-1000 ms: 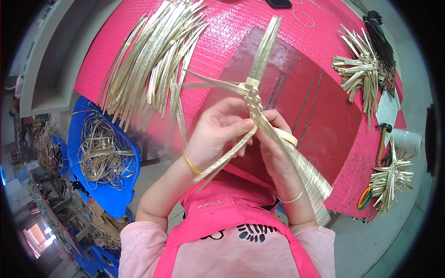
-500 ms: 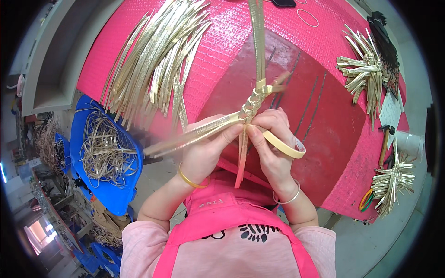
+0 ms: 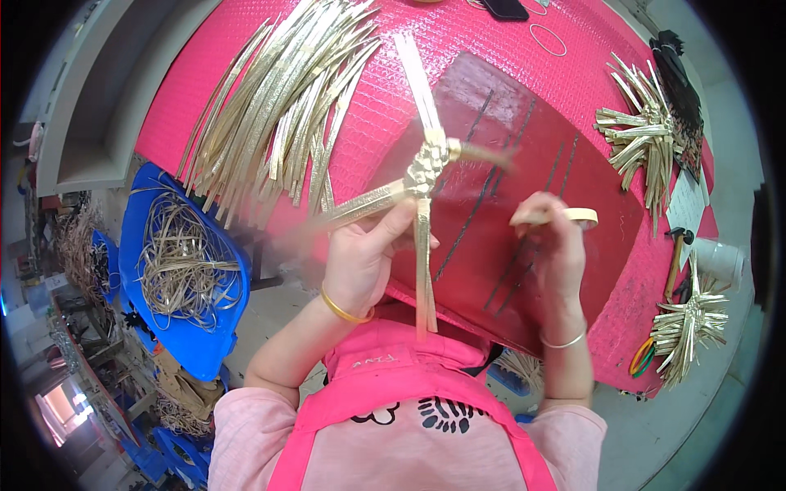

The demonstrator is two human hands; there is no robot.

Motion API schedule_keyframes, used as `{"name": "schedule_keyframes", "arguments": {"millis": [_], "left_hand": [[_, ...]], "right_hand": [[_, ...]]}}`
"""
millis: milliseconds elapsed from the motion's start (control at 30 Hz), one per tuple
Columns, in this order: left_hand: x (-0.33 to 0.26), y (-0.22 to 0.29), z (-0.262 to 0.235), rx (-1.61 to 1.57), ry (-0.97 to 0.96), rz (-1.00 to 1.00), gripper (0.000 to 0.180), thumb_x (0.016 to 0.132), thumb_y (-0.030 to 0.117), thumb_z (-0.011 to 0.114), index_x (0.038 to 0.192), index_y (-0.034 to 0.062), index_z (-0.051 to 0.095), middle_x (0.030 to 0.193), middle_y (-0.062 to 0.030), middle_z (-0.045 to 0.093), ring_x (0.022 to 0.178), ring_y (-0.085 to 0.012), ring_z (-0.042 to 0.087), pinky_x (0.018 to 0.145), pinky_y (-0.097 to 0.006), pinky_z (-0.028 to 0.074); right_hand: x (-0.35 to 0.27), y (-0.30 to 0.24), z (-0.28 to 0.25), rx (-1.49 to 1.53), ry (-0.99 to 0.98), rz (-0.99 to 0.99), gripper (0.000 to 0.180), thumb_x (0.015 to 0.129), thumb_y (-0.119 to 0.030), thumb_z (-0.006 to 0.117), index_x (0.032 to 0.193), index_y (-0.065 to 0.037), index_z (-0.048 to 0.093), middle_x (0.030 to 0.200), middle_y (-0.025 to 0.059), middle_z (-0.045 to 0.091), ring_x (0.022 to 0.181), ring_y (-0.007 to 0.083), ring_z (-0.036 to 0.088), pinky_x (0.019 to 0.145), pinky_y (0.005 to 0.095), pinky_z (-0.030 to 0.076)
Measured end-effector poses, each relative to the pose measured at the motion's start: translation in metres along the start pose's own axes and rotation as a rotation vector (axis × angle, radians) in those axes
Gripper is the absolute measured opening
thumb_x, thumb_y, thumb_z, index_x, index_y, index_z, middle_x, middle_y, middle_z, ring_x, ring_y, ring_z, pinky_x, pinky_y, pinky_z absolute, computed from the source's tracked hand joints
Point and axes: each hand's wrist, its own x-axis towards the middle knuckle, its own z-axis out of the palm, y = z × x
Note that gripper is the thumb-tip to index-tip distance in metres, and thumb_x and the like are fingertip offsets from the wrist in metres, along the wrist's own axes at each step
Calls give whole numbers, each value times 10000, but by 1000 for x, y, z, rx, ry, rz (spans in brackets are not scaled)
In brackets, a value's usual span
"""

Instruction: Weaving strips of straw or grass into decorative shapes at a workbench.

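My left hand (image 3: 360, 258) pinches a woven piece of gold strips (image 3: 427, 168) by its lower part, with the thumb on top. The piece has a knotted, plaited middle and bundles of strip sticking out in a cross. One bundle points up, another hangs toward me, and the side ones are smeared by motion. Off to the right, apart from the piece, my right hand (image 3: 563, 258) is closed on a roll of pale yellow tape (image 3: 583, 216). Both hands are above a dark red mat (image 3: 602, 184).
Loose gold strips (image 3: 274, 106) are heaped at the far left of the pink-covered table (image 3: 573, 82). Woven gold pieces (image 3: 643, 123) lie along the right edge, near a hammer (image 3: 678, 262). A blue tub (image 3: 205, 348) of tangled strips stands left of the table.
My right hand has left the woven piece and moved right with the tape roll. In my left hand the piece has tilted, its top bundle swinging left.
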Motion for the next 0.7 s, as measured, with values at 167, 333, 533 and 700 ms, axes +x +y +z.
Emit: {"name": "schedule_keyframes", "arguments": {"millis": [167, 333, 533, 700], "left_hand": [[4, 3, 9, 86, -100, -58, 121, 792, 62, 516, 889, -10, 512, 794, -102, 572, 679, -185, 593, 606, -300, 518], [4, -2, 14, 90, -94, -149, 119, 777, 91, 562, 862, 13, 533, 743, -51, 569, 691, -110, 564, 586, -237, 474], [5, -7, 22, 407, -21, 46, 113, 777, 107, 576, 823, 9, 548, 643, -23, 558, 528, -52, 497, 457, -172, 386], [5, -7, 28, 388, -84, -4, 123, 782, 111, 569, 825, 1, 537, 603, -22, 543, 469, -50, 467, 417, -164, 353]], "right_hand": [[4, -13, -28, -1144, -254, 152, 213, 752, -144, 409, 748, 32, 528, 705, 180, 527, 697, 341, 525, 657, 402, 411], [20, -36, -31, -1277, -423, 106, 213, 741, -161, 443, 742, 31, 536, 701, 183, 537, 714, 347, 536, 674, 411, 427], [10, -51, -2, -1463, -34, -220, 203, 708, -183, 599, 746, 6, 535, 702, 137, 517, 670, 293, 523, 600, 378, 425], [0, -17, 22, -626, -339, 156, 184, 755, -178, 574, 747, 6, 566, 547, 105, 500, 478, 168, 443, 473, 292, 361]]}}
